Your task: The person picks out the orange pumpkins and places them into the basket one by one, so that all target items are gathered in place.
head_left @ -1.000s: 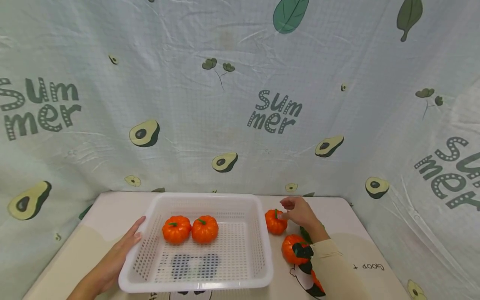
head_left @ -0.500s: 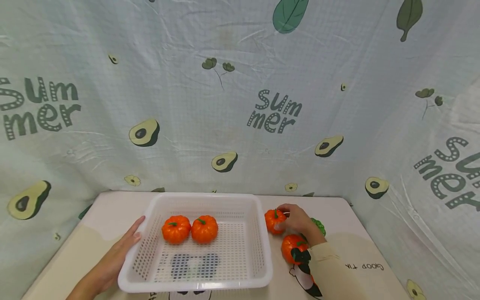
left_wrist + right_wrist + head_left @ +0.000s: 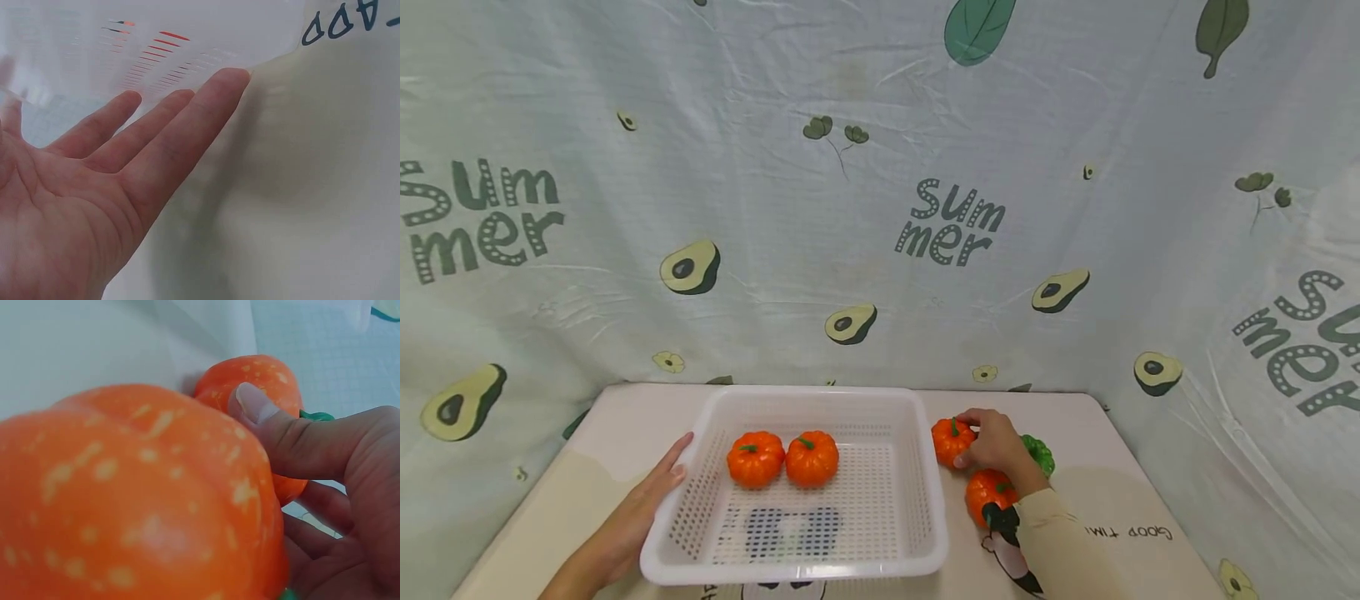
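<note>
A white plastic basket (image 3: 793, 573) stands in the head view with two small orange pumpkins (image 3: 756, 460) inside, side by side. My left hand (image 3: 632, 517) lies along the basket's left wall; in the left wrist view its fingers (image 3: 181, 137) are straight, with the tips at the wall. Just right of the basket, my right hand (image 3: 1000, 446) holds another orange pumpkin (image 3: 950, 444) between thumb and fingers. The right wrist view shows the thumb on this farther pumpkin (image 3: 256, 372). A nearer orange pumpkin (image 3: 137, 500) hides part of the hand's grip there.
That nearer pumpkin (image 3: 988, 496) sits below my right wrist, partly covered by the sleeve (image 3: 1060, 542). A green, bumpy vegetable (image 3: 1040, 456) shows behind the wrist. A printed curtain (image 3: 880, 208) hangs behind the pale table (image 3: 1112, 467).
My right hand has lowered and closed its fingers and thumb round the pumpkin beside the basket. More of the green vegetable shows now. The left hand keeps its place.
</note>
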`<state>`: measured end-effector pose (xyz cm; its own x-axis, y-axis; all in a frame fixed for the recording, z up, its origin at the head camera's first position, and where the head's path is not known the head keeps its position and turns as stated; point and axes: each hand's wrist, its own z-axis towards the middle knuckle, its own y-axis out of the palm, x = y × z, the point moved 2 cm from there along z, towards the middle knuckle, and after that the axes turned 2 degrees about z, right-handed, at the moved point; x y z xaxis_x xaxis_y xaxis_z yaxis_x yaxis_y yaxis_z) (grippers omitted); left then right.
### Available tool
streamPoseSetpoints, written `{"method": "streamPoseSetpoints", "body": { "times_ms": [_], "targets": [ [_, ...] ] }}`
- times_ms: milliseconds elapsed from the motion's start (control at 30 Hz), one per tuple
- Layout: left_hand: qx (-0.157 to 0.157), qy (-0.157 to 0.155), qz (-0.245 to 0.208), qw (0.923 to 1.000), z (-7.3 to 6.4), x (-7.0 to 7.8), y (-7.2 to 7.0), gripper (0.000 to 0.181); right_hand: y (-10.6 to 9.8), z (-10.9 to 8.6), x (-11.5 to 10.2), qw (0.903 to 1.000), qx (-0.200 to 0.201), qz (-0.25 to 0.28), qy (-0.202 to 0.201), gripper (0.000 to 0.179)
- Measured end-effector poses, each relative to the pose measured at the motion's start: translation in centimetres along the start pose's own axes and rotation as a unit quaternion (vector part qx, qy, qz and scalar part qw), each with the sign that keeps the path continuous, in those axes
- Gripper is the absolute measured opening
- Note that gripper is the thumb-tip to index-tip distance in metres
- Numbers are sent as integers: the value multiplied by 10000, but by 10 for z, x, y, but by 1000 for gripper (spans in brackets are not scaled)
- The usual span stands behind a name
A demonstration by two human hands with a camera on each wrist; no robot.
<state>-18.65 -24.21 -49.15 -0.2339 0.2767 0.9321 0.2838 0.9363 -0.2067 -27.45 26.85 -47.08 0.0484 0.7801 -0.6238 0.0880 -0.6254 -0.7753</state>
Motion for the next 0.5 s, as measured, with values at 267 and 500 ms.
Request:
{"method": "streamPoseSetpoints", "body": {
  "times_ms": [267, 500],
  "targets": [
    [28, -55, -125, 9999, -3, -1, -1, 68, 1, 2, -4, 9999, 35, -79, -115, 64],
    [66, -65, -41, 9999, -2, 1, 0, 68, -8, 0, -7, 9996, 186, -37, -208, 65]
  ]
}}
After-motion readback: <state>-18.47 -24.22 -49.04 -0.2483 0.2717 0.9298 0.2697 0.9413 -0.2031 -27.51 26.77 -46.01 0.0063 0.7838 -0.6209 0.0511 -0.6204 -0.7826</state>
